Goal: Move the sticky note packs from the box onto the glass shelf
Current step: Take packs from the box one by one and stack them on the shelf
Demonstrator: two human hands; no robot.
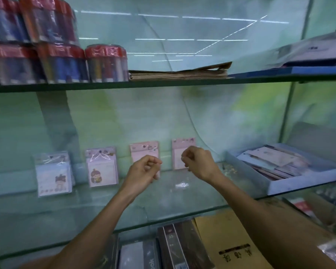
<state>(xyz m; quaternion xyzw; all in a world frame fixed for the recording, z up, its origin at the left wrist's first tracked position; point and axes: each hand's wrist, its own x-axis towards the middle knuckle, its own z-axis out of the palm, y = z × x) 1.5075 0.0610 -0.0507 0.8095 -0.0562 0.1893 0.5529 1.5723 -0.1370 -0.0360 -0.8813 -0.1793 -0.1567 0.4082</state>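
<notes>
1. Hands hovered before the standing row: the left hand (144,168) and right hand (197,162) each had a loosely curled grip and seemingly held nothing.
2. Four sticky note packs (102,166) stood on the glass shelf (124,206), leaning against the back wall.
3. Their long axes ran upright, fronts facing outward.
4. The next pack from the box (291,171) probably needed matching spacing and lean.
</notes>
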